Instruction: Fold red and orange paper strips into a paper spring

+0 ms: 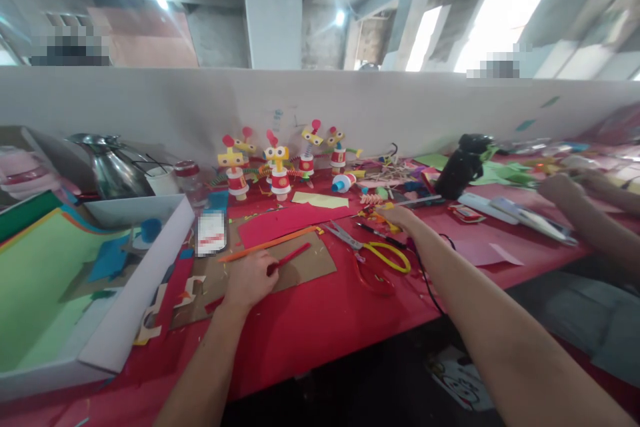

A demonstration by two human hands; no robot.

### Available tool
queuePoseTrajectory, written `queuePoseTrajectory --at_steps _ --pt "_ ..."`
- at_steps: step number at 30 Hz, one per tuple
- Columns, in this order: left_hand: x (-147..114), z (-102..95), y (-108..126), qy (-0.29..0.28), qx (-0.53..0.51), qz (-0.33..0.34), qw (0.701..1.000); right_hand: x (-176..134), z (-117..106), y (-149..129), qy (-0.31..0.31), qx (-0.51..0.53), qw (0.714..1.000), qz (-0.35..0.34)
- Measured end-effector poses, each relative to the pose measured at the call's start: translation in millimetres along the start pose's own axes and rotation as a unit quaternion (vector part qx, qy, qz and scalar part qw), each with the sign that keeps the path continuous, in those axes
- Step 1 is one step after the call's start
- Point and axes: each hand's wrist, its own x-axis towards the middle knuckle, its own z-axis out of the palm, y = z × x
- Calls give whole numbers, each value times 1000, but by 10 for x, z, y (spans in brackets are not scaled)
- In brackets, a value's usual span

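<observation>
My left hand rests on a piece of brown cardboard, its fingers curled round a red paper strip. Just beyond it lies a long orange paper strip. Stretched farther forward, my right hand is among small yellow and orange paper pieces. Its fingers look closed together, and what they hold, if anything, is hidden. Scissors with yellow and red handles lie with their blades apart between my hands. A black pen-like tool is beside them.
Several paper-cup figures stand along the white partition. To the left are a white box of coloured paper and a metal jug. A black bottle-like object stands to the right, near another person's arms.
</observation>
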Motion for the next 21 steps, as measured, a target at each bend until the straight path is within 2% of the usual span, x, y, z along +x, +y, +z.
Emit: queuePoseTrajectory --at_steps 3,5,6,7,8,10,12,14,16,18,21 --pt "-1 -11 14 -9 2 4 1000 -25 -29 21 7 -121 993 16" --pt "0 -12 23 -15 7 8 1000 -163 -16 -8 41 -173 984 -2" --pt "1 -9 28 -16 11 8 1000 -274 14 -41 87 -203 975 -35" --pt "0 -5 33 -15 18 8 1000 -414 63 -84 109 -209 967 -95" --pt "0 1 37 -12 27 7 1000 -578 134 -135 101 -187 964 -157" --pt "0 11 46 4 45 4 999 -958 341 -247 20 -83 963 -257" --pt "1 16 48 44 44 -15 998 -1350 612 -349 -102 50 951 -289" --pt "3 12 41 105 13 -48 993 -1672 899 -440 -242 178 926 -231" --pt "4 1 27 158 -36 -67 984 -1863 1148 -534 -314 309 889 -124" --pt "4 -10 12 187 -79 -63 977 -1909 1324 -637 -322 422 846 -61" --pt "8 -22 11 194 -115 -60 972 -1809 1449 -764 -300 523 798 -26"
